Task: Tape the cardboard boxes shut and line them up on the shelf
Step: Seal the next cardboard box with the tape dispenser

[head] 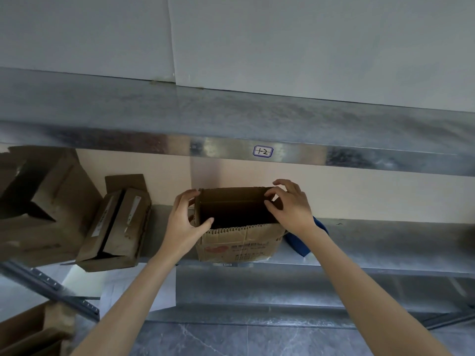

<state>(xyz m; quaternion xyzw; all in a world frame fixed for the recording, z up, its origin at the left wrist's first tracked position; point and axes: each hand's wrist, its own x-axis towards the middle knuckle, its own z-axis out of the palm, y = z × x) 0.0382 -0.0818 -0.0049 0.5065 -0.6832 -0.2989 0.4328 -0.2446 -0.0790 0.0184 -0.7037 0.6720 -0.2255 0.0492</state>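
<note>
An open cardboard box (237, 244) with red print on its front stands on the metal shelf (372, 242), its top flaps up and its inside dark. My left hand (183, 222) grips the box's left wall, thumb inside the opening and fingers around the outer side. My right hand (289, 204) pinches the right flap near the back corner. A blue object (302, 244) lies on the shelf just right of the box, partly hidden by my right wrist.
Left of the box, a smaller cardboard box (115, 229) leans with its flaps parted, and a large open box (43, 201) lies beyond it. An upper shelf beam carries a label (262, 151). Another carton (30, 332) sits at the bottom left.
</note>
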